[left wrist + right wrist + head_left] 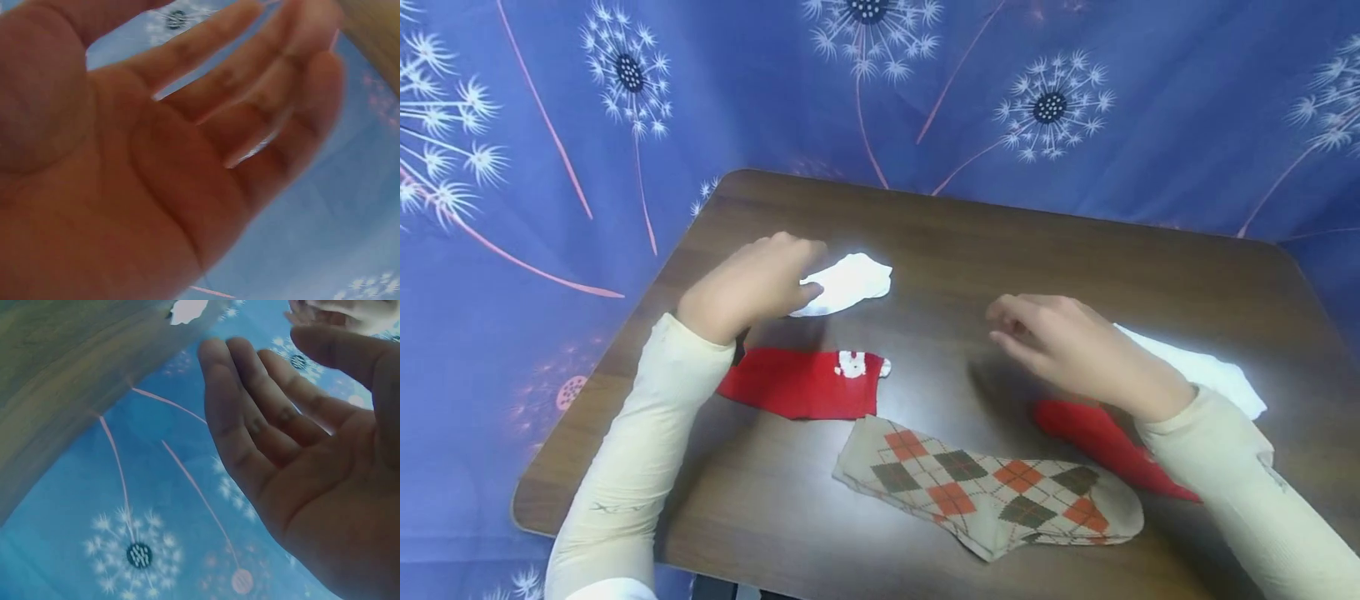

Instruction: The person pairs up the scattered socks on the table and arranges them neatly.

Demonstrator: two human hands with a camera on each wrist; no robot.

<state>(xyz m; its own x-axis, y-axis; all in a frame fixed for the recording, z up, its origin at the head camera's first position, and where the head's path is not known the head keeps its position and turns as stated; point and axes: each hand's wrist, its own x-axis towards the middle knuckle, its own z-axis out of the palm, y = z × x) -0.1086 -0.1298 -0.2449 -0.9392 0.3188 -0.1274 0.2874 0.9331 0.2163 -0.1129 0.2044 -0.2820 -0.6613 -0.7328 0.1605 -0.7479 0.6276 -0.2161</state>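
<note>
My left hand (754, 285) hovers over the table's left side, its thumb overlapping a white sock (852, 283) in the head view. In the left wrist view its palm is bare and the fingers are loosely bent. Just below lies a red sock (805, 383) with a white figure on it. My right hand (1067, 350) is held above the table right of centre, fingers relaxed and holding nothing. Partly hidden behind that wrist are a second red sock (1105, 442) and a second white sock (1206, 367). Argyle socks (992, 492) lie stacked at the front.
The brown wooden table (940, 250) has rounded corners and reaches to a blue cloth (737, 83) with dandelion prints, which hangs behind it and along the left. A dark object (713, 587) shows below the table's front edge.
</note>
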